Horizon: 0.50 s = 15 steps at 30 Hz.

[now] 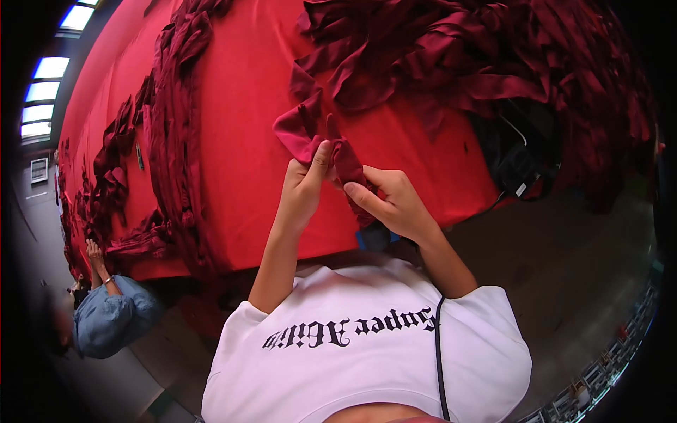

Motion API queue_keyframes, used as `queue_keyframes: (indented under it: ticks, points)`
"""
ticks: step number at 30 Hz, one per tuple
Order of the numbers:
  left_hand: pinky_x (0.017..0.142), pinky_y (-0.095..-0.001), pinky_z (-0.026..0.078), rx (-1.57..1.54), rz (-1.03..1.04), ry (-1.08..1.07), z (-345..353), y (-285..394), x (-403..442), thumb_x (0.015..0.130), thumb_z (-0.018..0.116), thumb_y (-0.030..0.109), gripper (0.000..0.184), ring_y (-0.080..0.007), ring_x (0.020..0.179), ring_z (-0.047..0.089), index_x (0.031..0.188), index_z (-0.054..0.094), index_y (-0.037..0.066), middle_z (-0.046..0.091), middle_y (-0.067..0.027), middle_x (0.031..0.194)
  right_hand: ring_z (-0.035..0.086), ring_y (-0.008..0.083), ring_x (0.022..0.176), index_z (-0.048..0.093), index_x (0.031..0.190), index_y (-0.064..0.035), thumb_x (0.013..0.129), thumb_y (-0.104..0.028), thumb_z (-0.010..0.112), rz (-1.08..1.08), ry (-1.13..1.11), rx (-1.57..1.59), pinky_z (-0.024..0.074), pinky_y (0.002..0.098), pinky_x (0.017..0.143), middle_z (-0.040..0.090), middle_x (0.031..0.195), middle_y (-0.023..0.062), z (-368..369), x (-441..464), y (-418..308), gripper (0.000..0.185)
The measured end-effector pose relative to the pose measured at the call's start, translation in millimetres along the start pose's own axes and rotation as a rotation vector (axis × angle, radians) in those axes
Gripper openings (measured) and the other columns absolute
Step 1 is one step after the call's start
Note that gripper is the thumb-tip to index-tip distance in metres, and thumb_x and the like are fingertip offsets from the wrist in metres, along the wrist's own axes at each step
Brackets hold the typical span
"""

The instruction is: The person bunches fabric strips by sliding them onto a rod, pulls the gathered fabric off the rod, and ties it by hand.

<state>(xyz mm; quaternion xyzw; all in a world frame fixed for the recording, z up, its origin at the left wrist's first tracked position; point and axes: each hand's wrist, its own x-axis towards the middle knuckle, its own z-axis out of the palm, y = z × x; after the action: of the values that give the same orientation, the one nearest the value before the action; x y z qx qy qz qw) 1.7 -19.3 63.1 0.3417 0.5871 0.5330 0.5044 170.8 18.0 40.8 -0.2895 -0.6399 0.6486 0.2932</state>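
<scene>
Left hand: our left hand [308,182] is clamped on the dark red cloth [295,134], thumb pointing up along it, the other fingers curled in behind;
Right hand: our right hand [391,199] pinches the same bunch of cloth between thumb and forefinger, just beside the left; a gathered, crinkled end hangs below the thumb;
Cloth: held in front of us, over the near part of the table; its upper part leads towards the big pile, though we cannot tell where one strip ends and another begins;
Blue thing: a small blue thing [372,238] shows below our right hand, partly covered, too hidden to name;
Table: a bright red cover [243,127] lies under everything;
Big pile: loose dark red strips [430,60] heap up at the far right, tangled and folded;
Black thing: near the right edge of the table sits a black thing [513,166] with a white label [521,189]; we cannot tell whether it is a bag or what it contains;
Long row: more strips [176,134] run lengthwise to our left;
Neighbour: beyond that row, a person in a blue top [116,314] has hands [96,255] together at the table edge.
</scene>
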Motion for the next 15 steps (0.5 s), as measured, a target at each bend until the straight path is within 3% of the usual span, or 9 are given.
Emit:
queue_keyframes:
  ticks: [3,8,10,13,15]
  points:
    - [0.056,-0.0243,0.043,-0.012,-0.025,-0.107,-1,-15,-7,0.106,0.049,0.032,0.038,-0.0081,0.060,0.053,0.082,0.060,0.004,0.054,0.0011,0.067,0.048,0.0140,0.052,0.056,0.079,0.0028,0.098,-0.025,0.062,-0.012,0.012,-0.023,0.0375,0.0316,0.050,0.052,0.060,0.0110,0,-2,0,0.034]
    - [0.049,-0.0245,0.036,-0.238,-0.335,-0.279,-6,-30,-38,0.107,0.047,0.034,0.040,-0.0076,0.055,0.045,0.075,0.047,0.009,0.046,0.0033,0.064,0.055,0.0112,0.055,0.061,0.086,0.0037,0.100,-0.024,0.059,0.026,0.113,0.038,0.0418,0.0277,0.051,0.060,0.062,0.0091,13,-17,-17,0.031]
    - [0.048,-0.0243,0.035,-0.217,-0.308,-0.304,-5,-32,-46,0.107,0.045,0.036,0.042,-0.0074,0.053,0.043,0.073,0.044,0.011,0.043,0.0038,0.062,0.057,0.0102,0.055,0.060,0.083,0.0032,0.101,-0.023,0.058,-0.009,0.119,-0.208,0.0435,0.0269,0.051,0.061,0.063,0.0079,8,-18,-11,0.031]
    - [0.048,-0.0241,0.037,-0.209,-0.254,-0.257,-3,-38,-48,0.107,0.044,0.039,0.045,-0.0081,0.053,0.045,0.072,0.044,0.010,0.044,0.0027,0.061,0.054,0.0109,0.053,0.058,0.080,0.0027,0.100,-0.024,0.060,0.019,0.151,-0.123,0.0408,0.0284,0.049,0.059,0.062,0.0089,13,-16,-14,0.034]
    - [0.049,-0.0237,0.040,-0.205,-0.222,-0.249,-1,-41,-48,0.106,0.044,0.041,0.047,-0.0087,0.053,0.049,0.073,0.048,0.008,0.048,0.0013,0.062,0.057,0.0104,0.055,0.059,0.081,0.0027,0.099,-0.026,0.062,0.008,0.111,-0.255,0.0427,0.0274,0.051,0.060,0.062,0.0083,5,-13,-16,0.034]
